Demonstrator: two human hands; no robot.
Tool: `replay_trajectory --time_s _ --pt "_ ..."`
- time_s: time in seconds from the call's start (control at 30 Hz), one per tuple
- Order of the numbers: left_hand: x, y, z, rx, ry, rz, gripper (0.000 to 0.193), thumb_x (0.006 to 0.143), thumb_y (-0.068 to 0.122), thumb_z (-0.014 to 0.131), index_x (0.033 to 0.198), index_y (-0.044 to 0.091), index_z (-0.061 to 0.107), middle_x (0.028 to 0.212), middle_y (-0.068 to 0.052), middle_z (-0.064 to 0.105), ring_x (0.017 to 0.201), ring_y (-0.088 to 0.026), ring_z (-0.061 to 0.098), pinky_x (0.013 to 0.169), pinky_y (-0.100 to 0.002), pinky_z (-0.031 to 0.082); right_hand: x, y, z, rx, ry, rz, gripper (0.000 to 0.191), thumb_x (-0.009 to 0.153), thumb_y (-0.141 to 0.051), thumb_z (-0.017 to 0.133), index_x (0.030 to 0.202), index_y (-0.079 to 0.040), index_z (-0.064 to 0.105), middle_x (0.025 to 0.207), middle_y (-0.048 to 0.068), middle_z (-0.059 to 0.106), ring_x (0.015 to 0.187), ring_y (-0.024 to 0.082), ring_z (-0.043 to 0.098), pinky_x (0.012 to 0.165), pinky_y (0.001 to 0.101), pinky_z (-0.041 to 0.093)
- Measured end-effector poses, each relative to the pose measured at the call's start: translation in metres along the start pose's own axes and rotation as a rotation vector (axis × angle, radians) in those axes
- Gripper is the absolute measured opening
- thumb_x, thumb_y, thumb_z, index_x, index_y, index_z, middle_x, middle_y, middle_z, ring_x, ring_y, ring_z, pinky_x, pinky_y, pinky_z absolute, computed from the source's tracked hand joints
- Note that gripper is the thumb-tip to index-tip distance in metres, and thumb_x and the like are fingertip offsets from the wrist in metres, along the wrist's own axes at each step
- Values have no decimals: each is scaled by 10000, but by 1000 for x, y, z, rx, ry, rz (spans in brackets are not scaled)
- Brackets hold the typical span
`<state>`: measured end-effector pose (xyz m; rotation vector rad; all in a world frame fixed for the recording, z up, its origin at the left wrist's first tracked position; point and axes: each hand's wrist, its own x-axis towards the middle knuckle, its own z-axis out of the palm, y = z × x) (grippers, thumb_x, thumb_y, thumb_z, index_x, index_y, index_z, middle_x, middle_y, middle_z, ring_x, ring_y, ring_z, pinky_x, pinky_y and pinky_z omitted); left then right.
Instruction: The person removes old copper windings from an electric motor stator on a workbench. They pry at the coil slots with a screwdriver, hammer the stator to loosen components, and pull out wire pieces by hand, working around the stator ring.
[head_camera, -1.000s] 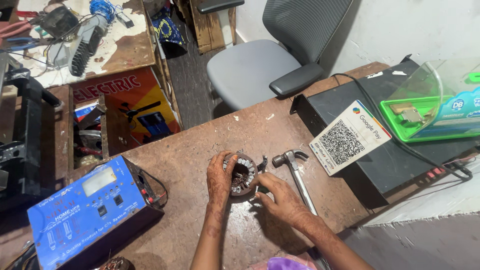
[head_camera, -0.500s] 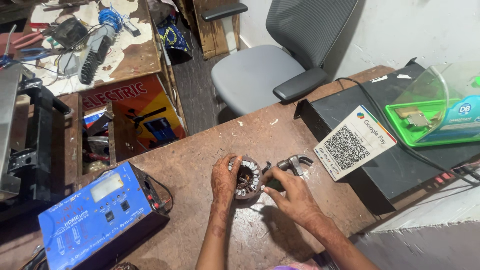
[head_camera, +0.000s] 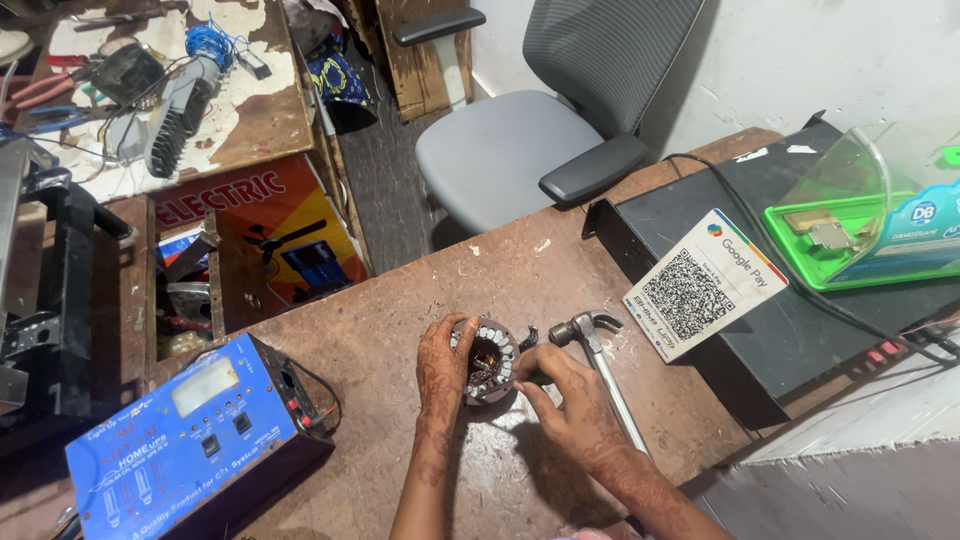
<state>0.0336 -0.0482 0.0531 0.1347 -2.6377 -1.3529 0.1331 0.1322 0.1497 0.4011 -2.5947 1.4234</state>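
Hands, left and right, fingers pinching a motor stator, hammer just beside, blue meter box well apart.

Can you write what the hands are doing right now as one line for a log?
left hand: holds round motor part | right hand: touches its other side | hammer: lies on table beside right hand

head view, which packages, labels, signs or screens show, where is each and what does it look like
Card with a square code: white, tilted, leaning on the black box right of the hammer.
Carton: orange and yellow with a fan picture, under the left bench.
Blue box: lower left on the table, pale meter window, white label print.
Green tray: far right, holds a blue and white packet.
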Motion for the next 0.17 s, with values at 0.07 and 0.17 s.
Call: replay_trajectory --time_s 0.07,0.17 --pt "-1 1 0 -3 -7 -22 345 933 425 659 1119 143 732 1117 -149 697 1088 -342 651 934 -450 520 1 2 -2 10 -1 -7 140 884 -117 712 992 -40 666 957 92 728 935 199 745 875 361 601" --pt "0 4 -1 33 -30 -45 340 938 419 658 1130 150 732 1110 -155 694 1103 -341 640 959 -453 505 -1 6 -1 69 18 -2 126 900 -116 698 983 -41 643 1012 88 729 1001 217 748 912 359 616"
